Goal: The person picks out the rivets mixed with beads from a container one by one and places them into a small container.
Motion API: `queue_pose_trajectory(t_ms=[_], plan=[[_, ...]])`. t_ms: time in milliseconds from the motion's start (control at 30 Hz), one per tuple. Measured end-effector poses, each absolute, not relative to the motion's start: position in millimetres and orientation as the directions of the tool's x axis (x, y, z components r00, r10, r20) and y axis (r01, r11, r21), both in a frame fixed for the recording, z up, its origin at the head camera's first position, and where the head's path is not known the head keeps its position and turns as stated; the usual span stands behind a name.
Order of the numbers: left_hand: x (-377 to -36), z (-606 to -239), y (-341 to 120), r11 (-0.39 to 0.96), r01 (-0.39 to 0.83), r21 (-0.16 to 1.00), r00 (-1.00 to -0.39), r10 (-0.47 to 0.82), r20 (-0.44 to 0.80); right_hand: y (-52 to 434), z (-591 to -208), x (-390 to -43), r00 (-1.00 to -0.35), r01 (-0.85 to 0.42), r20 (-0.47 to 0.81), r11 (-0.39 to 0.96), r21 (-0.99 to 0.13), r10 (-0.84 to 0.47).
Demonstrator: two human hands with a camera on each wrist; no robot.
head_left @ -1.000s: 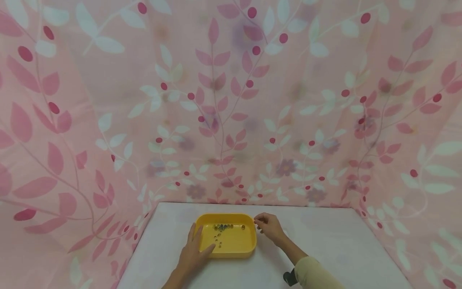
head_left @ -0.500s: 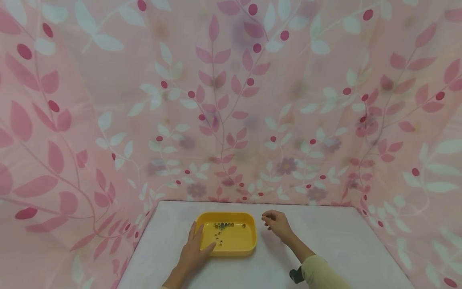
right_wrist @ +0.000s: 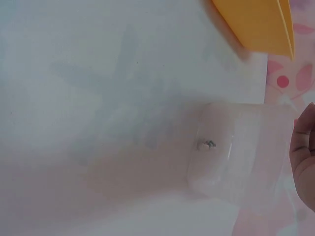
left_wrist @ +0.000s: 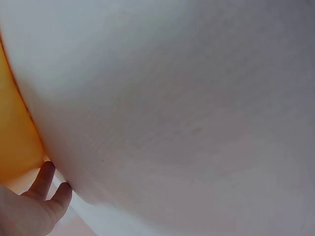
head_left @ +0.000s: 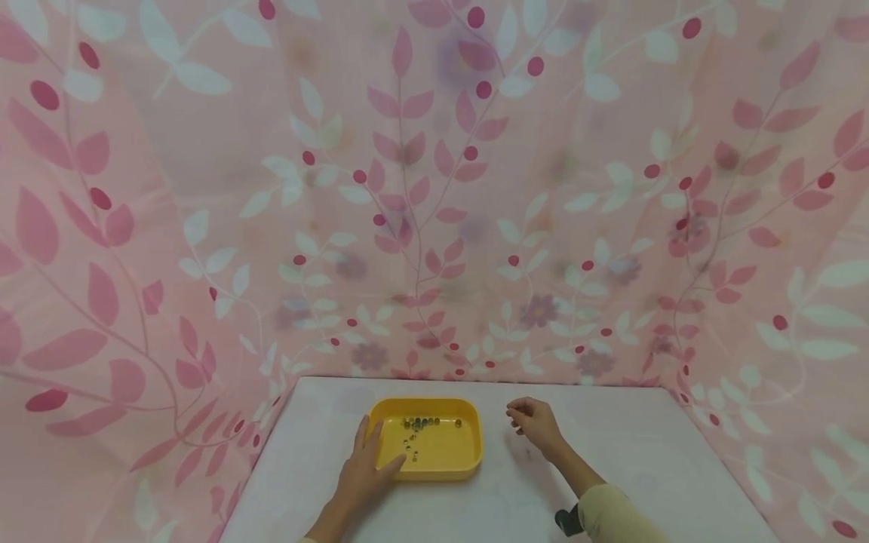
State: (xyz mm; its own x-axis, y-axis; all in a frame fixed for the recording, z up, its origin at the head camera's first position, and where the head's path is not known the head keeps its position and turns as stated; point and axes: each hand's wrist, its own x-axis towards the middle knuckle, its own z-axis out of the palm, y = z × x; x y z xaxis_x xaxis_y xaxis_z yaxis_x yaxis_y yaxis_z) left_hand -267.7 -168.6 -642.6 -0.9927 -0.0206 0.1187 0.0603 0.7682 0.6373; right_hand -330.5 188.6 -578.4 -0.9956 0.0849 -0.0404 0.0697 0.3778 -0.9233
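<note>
My left hand (head_left: 363,467) rests at the left front corner of a yellow tray (head_left: 468,469), fingers spread and mostly straight along its side, thumb over the front rim. In the left wrist view, fingertips (left_wrist: 63,191) lie by the tray's wall (left_wrist: 15,132). Several small glass marbles (head_left: 417,424) lie in the tray, mostly along the back. To its right, my right hand (head_left: 536,426) is raised with bent fingers. In the right wrist view it is beside the rim of a clear plastic container (right_wrist: 241,162) with small marbles (right_wrist: 206,145) at its bottom. Anything between the right fingertips is hidden.
A white-covered table (head_left: 652,452) carries the tray and the container. Pink leaf-patterned cloth (head_left: 434,188) hangs behind the table and on both sides. A dark band (head_left: 569,520) is on my right wrist by the sleeve.
My right hand has moved right, from the tray's right rim to above the clear container. My left hand and the tray stay in place.
</note>
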Motion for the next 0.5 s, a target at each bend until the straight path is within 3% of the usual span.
queue_pose_trajectory(t_ms=[267,500], plan=[[-271.8,-640.6,-169.9,0.779,0.098,0.620,-0.985,-0.011,0.170,190.7,-577.5,-332.4,-0.996,0.057,-0.030,0.369,-0.928,0.081],[-269.8,-642.6,-169.6,0.765,0.065,0.641,-0.992,-0.017,0.121,194.0,-586.4,-329.2,-0.994,0.088,-0.059,0.365,-0.927,0.089]])
